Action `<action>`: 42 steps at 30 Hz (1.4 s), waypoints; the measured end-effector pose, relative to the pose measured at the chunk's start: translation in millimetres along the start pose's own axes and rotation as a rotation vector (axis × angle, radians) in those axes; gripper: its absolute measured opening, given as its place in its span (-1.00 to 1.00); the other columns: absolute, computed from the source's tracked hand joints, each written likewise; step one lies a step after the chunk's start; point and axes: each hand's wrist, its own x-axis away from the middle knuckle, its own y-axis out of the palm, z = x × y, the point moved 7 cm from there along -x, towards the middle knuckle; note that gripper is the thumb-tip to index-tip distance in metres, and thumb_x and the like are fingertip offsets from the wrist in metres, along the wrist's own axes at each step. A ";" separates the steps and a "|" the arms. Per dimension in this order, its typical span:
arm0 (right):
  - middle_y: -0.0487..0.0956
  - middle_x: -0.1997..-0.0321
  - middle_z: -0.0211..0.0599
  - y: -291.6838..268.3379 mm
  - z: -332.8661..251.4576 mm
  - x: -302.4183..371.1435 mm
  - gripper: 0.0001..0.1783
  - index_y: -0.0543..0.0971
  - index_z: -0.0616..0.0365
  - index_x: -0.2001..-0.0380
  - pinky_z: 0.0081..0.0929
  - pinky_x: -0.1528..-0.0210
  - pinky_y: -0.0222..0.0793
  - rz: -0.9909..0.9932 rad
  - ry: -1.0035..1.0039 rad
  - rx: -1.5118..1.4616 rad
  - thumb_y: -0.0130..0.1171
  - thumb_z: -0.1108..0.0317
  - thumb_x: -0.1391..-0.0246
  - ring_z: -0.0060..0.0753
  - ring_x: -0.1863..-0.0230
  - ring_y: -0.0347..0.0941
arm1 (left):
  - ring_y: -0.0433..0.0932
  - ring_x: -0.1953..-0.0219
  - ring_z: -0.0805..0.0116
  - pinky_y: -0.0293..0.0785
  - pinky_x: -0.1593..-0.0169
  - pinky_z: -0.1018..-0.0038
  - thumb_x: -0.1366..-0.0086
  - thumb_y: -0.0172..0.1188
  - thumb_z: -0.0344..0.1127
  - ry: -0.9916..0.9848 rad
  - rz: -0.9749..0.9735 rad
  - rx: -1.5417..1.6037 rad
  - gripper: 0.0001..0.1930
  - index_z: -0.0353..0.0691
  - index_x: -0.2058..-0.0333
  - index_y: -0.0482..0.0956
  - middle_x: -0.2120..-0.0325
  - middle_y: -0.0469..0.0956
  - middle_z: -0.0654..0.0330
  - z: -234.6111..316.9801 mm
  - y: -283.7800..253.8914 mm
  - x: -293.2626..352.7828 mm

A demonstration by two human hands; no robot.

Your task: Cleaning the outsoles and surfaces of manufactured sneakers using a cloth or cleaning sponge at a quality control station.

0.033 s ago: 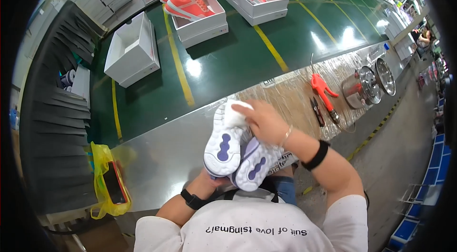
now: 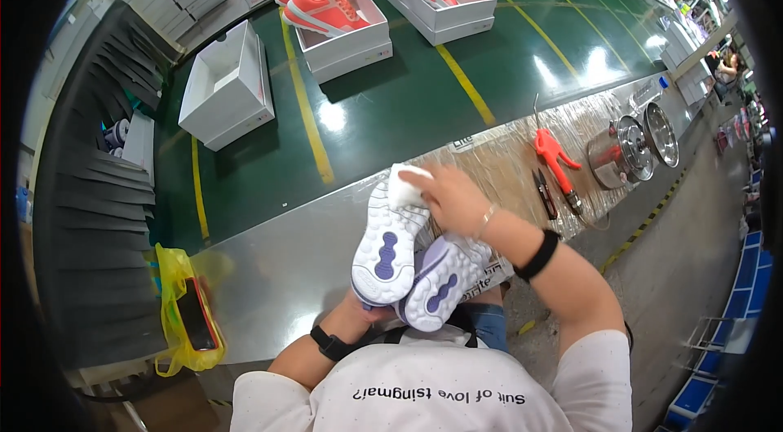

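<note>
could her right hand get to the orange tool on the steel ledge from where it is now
Probably yes. The right hand is pressing a white cloth on the shoe sole, and the orange tool lies on the plastic-covered ledge just to its right with nothing between them. It would have to leave the cloth first.

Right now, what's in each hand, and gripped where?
Left hand holds a pair of white shoes with purple sole patches, soles up, gripping them at the heel end. Right hand presses a small white cloth on the toe of one sole.
</note>
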 end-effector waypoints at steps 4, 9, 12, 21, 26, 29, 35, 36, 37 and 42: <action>0.46 0.15 -0.02 22.1 39.9 -43.0 -0.46 0.44 -0.01 -0.01 -0.18 0.03 0.28 -0.061 0.033 0.019 -0.04 0.58 0.14 0.05 0.11 0.35 | 0.39 -0.06 0.16 0.31 -0.13 0.11 -0.28 -0.14 0.10 0.001 -0.063 0.028 -0.44 -0.10 -0.14 0.23 -0.08 0.33 0.09 -5.3 4.6 -4.4; 0.46 0.12 -0.07 24.4 -84.8 -29.3 -0.41 0.46 -0.05 0.01 -0.19 0.03 0.29 -0.266 -0.477 -0.191 0.00 0.58 0.23 -0.01 0.13 0.36 | 0.40 -0.06 0.16 0.32 -0.13 0.11 -0.28 -0.13 0.09 0.004 -0.071 0.092 -0.44 -0.11 -0.15 0.22 -0.08 0.33 0.09 -2.7 -3.7 1.8; 0.44 0.08 -0.18 -3.1 -151.4 26.1 -0.37 0.44 -0.15 -0.01 -0.22 0.07 0.31 -0.178 -0.594 -0.132 0.13 0.50 0.28 -0.20 0.14 0.41 | 0.40 -0.06 0.16 0.32 -0.13 0.12 -0.29 -0.13 0.08 0.020 -0.073 0.131 -0.44 -0.12 -0.15 0.21 -0.08 0.33 0.09 -0.9 -0.1 -2.5; 0.43 0.06 -0.02 15.9 7.3 -34.9 -0.43 0.44 -0.06 -0.01 -0.19 0.00 0.27 -0.117 -0.030 0.029 0.01 0.57 0.18 0.03 0.10 0.35 | 0.41 -0.05 0.16 0.33 -0.12 0.13 -0.29 -0.11 0.06 -0.037 -0.163 0.162 -0.44 -0.13 -0.16 0.20 -0.09 0.32 0.08 -14.2 3.9 -8.7; 0.37 -0.05 -0.12 -16.2 -124.7 44.0 -0.33 0.43 -0.08 -0.04 -0.16 -0.03 0.18 -0.070 -0.418 -0.159 0.05 0.56 0.29 -0.02 0.06 0.32 | 0.41 -0.05 0.16 0.33 -0.12 0.13 -0.29 -0.10 0.05 -0.037 -0.223 0.177 -0.44 -0.13 -0.16 0.20 -0.09 0.32 0.07 -18.4 5.6 -0.8; 0.36 -0.05 -0.13 -26.8 -139.5 86.5 -0.33 0.42 -0.09 -0.05 -0.20 -0.04 0.16 -0.142 -0.445 -0.293 0.04 0.58 0.27 -0.03 0.03 0.30 | 0.41 -0.04 0.16 0.34 -0.12 0.14 -0.28 -0.10 0.04 -0.005 -0.253 0.090 -0.44 -0.13 -0.16 0.20 -0.09 0.32 0.07 -9.8 15.2 -3.1; 0.40 -0.01 -0.08 -70.4 -64.1 153.4 -0.42 0.46 0.07 -0.01 -0.34 -0.13 0.15 0.342 0.067 -0.575 -0.05 0.73 0.15 -0.10 -0.06 0.27 | 0.41 -0.04 0.16 0.34 -0.12 0.15 -0.28 -0.09 0.03 0.132 -0.311 -0.127 -0.44 -0.13 -0.16 0.19 -0.09 0.33 0.07 34.3 51.3 1.9; 0.40 -0.01 -0.11 -76.0 -47.1 167.8 -0.45 0.44 0.13 -0.02 -0.42 -0.13 0.16 0.511 0.136 -0.639 -0.04 0.72 0.11 -0.17 -0.09 0.28 | 0.41 -0.04 0.16 0.34 -0.12 0.16 -0.28 -0.09 0.03 0.141 -0.325 -0.163 -0.44 -0.13 -0.16 0.19 -0.09 0.33 0.07 35.1 61.8 -1.0; 0.39 -0.02 -0.14 -81.4 -34.2 178.2 -0.46 0.40 0.17 -0.05 -0.48 -0.13 0.16 0.571 0.243 -0.645 -0.03 0.70 0.08 -0.25 -0.09 0.29 | 0.41 -0.04 0.16 0.34 -0.11 0.16 -0.28 -0.08 0.03 0.140 -0.327 -0.196 -0.44 -0.13 -0.16 0.19 -0.09 0.33 0.07 33.9 63.7 0.8; 0.39 -0.03 -0.13 -97.0 -14.6 166.5 -0.44 0.37 0.13 -0.08 -0.50 -0.10 0.17 0.716 0.201 -0.506 -0.03 0.67 0.06 -0.27 -0.07 0.31 | 0.41 -0.04 0.17 0.34 -0.11 0.17 -0.28 -0.08 0.02 0.077 -0.340 -0.321 -0.44 -0.14 -0.17 0.19 -0.08 0.33 0.07 17.4 45.3 22.9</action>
